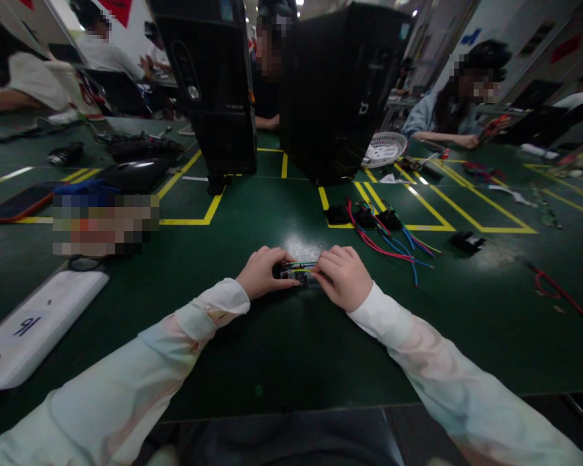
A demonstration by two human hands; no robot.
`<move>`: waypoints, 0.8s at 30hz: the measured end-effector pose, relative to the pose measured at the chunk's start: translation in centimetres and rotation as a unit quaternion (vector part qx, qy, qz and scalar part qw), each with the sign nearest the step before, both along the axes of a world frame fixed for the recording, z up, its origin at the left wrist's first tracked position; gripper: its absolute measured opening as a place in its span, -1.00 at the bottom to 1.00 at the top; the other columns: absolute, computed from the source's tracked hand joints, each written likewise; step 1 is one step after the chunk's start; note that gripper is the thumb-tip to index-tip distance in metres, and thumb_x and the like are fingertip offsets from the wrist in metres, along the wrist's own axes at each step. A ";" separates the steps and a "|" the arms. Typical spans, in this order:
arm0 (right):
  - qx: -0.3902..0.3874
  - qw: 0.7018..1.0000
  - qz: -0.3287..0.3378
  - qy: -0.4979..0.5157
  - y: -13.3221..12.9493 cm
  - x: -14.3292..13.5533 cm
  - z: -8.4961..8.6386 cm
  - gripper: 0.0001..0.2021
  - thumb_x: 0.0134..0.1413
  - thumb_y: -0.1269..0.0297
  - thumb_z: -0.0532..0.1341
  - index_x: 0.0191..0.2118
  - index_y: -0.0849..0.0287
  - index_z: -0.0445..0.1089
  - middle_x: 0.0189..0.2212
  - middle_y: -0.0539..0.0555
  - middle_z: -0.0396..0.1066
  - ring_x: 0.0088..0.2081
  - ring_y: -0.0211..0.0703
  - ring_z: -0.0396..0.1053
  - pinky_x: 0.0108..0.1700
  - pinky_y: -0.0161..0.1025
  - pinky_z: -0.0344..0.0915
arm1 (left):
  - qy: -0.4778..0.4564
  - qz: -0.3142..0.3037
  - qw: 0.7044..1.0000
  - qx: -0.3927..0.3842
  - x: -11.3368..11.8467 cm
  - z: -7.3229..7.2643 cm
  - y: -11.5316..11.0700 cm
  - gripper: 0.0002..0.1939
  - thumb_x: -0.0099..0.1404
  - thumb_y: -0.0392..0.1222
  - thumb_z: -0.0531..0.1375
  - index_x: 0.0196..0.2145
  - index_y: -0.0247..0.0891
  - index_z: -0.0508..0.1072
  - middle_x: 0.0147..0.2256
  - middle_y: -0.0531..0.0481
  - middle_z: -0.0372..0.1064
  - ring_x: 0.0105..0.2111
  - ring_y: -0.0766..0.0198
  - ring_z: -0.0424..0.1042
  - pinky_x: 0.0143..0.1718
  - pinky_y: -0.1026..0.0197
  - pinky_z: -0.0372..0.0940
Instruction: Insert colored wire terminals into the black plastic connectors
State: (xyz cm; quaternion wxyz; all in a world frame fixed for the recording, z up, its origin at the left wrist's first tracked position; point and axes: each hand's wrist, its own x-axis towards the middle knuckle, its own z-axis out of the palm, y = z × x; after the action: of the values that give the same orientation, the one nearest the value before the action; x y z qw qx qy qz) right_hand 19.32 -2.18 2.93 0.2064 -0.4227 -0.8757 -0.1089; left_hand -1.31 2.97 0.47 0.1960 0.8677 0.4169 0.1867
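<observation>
My left hand [266, 273] grips a small black part [298, 277] by its left end, the thumb below and the fingers above. Thin green and yellow wires [302, 266] run across this part toward the right. Fingers pinched together, my right hand [342, 275] has hold of the wires at their right side. Both hands are just above the green table, close to each other. Farther back on the right lie several black parts [366, 217] with red, blue and green wires [393, 246] attached. Fingers partly hide the held part.
Two tall black computer cases [337, 97] stand at the back. A white basket [383, 149] sits behind the right one. At left lies a white device [43, 323] marked with writing. One black piece [467, 242] and a red wire [563, 294] are on the right. People sit across the table.
</observation>
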 end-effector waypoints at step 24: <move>-0.005 0.999 0.009 -0.032 0.1 0.1 -0.1 -0.82 0.15 0.31 0.03 -0.43 0.19 0.28 -0.44 0.06 0.31 -0.32 -0.15 0.12 -0.26 -0.20 -0.06 | 0.003 -0.001 1.000 -0.003 0.0 0.1 0.0 -0.59 0.00 0.11 0.26 -0.27 -0.19 0.39 -0.26 0.01 0.37 -0.25 0.15 0.24 -0.26 0.16 0.11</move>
State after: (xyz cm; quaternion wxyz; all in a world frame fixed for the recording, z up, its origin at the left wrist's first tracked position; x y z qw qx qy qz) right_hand 19.37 -2.04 2.79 0.1768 -0.4122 -0.8862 -0.1161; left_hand -1.30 2.97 0.53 0.1974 0.8679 0.4174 0.1829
